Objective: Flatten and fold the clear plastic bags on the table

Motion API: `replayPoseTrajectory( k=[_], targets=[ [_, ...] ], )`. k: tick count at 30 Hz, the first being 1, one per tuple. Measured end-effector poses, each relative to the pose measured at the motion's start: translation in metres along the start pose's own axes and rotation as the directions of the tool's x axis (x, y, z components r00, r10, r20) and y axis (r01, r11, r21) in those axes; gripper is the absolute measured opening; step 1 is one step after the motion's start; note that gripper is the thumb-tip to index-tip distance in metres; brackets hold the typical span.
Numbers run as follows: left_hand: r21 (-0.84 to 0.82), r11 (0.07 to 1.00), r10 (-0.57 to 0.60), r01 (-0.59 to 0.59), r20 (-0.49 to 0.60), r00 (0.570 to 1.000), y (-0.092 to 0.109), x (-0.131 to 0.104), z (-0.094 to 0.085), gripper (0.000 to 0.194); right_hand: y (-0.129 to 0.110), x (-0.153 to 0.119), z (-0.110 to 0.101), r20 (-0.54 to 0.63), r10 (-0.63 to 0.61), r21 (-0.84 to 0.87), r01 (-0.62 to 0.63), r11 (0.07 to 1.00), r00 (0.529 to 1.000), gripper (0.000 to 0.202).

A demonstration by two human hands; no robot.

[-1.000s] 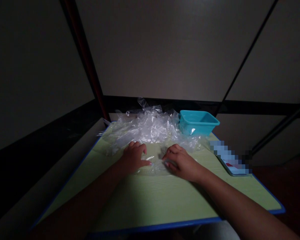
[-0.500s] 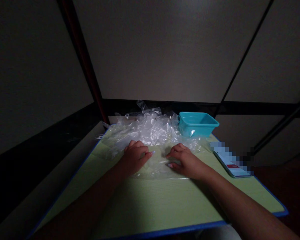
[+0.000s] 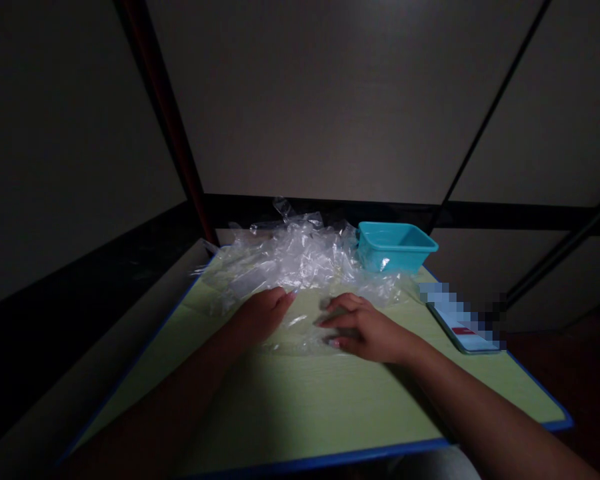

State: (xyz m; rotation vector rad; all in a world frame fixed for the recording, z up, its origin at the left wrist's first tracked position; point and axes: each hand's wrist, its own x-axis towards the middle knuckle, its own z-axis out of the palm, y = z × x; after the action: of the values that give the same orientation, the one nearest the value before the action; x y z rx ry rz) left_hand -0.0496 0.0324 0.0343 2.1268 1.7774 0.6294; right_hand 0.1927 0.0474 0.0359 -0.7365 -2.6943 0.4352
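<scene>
Since half a second ago the left hand [image 3: 260,315] has flattened out: its fingers, curled then, now lie stretched toward one o'clock, palm down. The right hand [image 3: 367,328] has slid a little nearer the person, fingers extended toward nine o'clock. Both press, open and grasping nothing, on the flat sheet of clear thin plastic film [image 3: 300,330] spread on the pale green worktop with a blue edge [image 3: 290,407], at the centre of the board between the two hands.

That film looks nearly weightless, limp and slippery, I would judge; it will cling, crease and slide rather than hold a shape, and it could tear if tugged hard. A pinch at a free edge or corner, say the near edge at six o'clock from the fingertips, seems the surest hold, with the other palm pinning it.

Beyond the hands, at twelve o'clock, lies a crumpled heap of clear plastic bags [image 3: 295,257], and at one o'clock a small turquoise plastic tub [image 3: 394,245], touching the heap's right side. At three o'clock lies a flat card-like object [image 3: 463,327], partly blurred out.

The room is dim. The film's outline is hard to trace, where it ends and the heap begins I cannot tell, and the tub's inside is hidden.
</scene>
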Motion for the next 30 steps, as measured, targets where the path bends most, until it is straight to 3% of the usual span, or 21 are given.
replayPoseTrajectory(
  k=[5,10,16,21,30],
  targets=[
    [0.036,0.999,0.01,-0.011,0.018,1.0,-0.0045,0.0013,0.0015,0.036,-0.0021,-0.0003,0.0018,0.122,0.027,0.007,-0.028,1.0,0.992,0.042],
    [0.097,0.99,0.1,-0.101,0.011,0.995,-0.0073,-0.0014,0.006,0.019,-0.0023,-0.0006,0.0035,0.203,0.027,0.022,-0.032,0.999,0.979,0.043],
    [0.185,0.967,0.166,-0.175,0.062,0.984,-0.0088,-0.0023,0.0069,0.02,-0.0023,-0.0013,0.0019,0.226,-0.017,0.037,0.009,0.999,0.974,0.042],
    [0.185,0.971,0.133,-0.152,0.112,0.985,-0.0095,-0.0024,0.0049,0.023,-0.0003,-0.0022,0.0032,0.214,0.002,0.028,-0.008,1.0,0.977,0.059],
    [0.046,0.98,0.181,-0.193,0.191,0.965,-0.0034,-0.0055,0.0027,0.023,-0.0025,-0.0014,0.0028,0.225,0.042,0.028,-0.05,0.998,0.974,0.067]
  ],
)
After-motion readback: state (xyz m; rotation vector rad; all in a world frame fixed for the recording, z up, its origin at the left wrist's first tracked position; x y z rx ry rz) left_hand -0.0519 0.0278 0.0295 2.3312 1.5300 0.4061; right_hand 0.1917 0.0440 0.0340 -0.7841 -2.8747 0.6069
